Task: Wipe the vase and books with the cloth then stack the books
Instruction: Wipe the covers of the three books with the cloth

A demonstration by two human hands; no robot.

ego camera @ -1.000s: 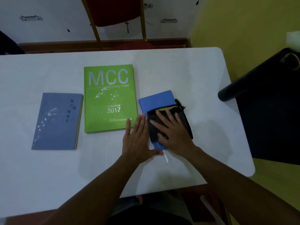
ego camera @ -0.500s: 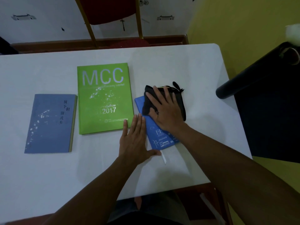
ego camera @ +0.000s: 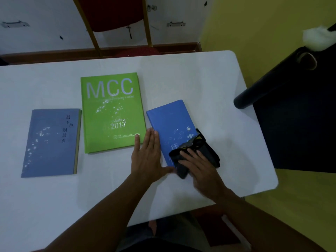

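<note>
Head view, looking down at a white tabletop (ego camera: 181,73). Three books side by side, none stacked yet: a gray-blue book (ego camera: 51,142) on the left, a big green book (ego camera: 111,111) in the middle, a bright blue book (ego camera: 171,122) on the right, a bit turned.

Right hand (ego camera: 200,166) flat on a dark cloth (ego camera: 198,151), fingers (ego camera: 190,153) spread out and pressing down, not curled around it. Cloth bunched over the near end of the bright blue book, likely mid-wipe. Hand a little blurry.

Left hand (ego camera: 149,155) open and flat on the tabletop, holding nothing, thumb by the near corner of the blue book. Probably there to stop the book from sliding under the rubbing.

White specks on the other two covers, maybe dust, maybe print; hard to tell.

No vase clearly in sight; only a dark round shape (ego camera: 272,84) at the right edge.
</note>
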